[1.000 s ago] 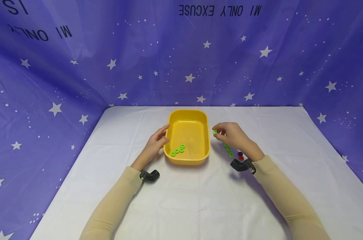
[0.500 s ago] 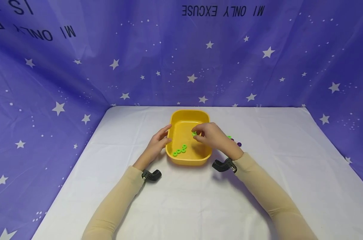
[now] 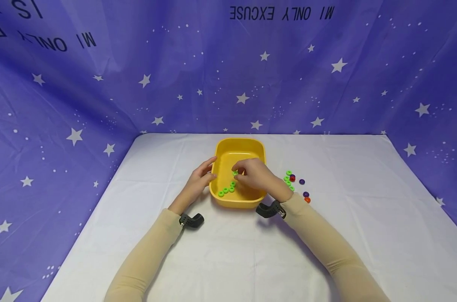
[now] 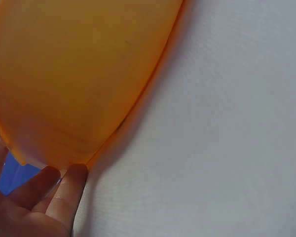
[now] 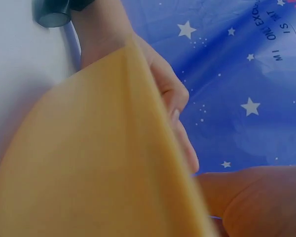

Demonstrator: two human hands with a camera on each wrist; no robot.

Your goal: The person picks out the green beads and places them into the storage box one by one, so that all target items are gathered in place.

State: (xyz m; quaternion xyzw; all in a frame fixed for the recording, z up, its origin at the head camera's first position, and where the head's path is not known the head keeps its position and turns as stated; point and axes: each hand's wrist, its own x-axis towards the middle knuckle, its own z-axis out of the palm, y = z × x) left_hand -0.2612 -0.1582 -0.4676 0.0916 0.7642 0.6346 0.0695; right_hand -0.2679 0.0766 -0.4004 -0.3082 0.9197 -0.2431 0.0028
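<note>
A yellow rectangular tub point(image 3: 237, 203) stands on the white cloth. My left hand point(image 3: 196, 182) rests against its left side, thumb and fingers apart with the tips at the rim; in the left wrist view, fingertips point(image 4: 76, 173) meet the outer wall. Inside the tub, my right hand point(image 3: 253, 174) pinches a green ring-shaped bead point(image 3: 234, 173) between thumb and forefinger. Several more green beads point(image 3: 226, 190) lie on the tub floor just below that hand. The tub wall point(image 5: 98, 148) fills much of the right wrist view, hiding the pinched bead.
Right of the tub, a loose group of green beads point(image 3: 288, 183), purple beads point(image 3: 302, 181), a red bead point(image 3: 292, 178) and an orange-red bead point(image 3: 307, 200) lies on the cloth, near the right forearm. A purple star-printed curtain point(image 3: 213, 75) rises behind the table.
My right hand has moved left from beside the tub, over its rim and down inside, carrying the green bead. Beads it covered on the cloth now show. The left hand keeps its place.
</note>
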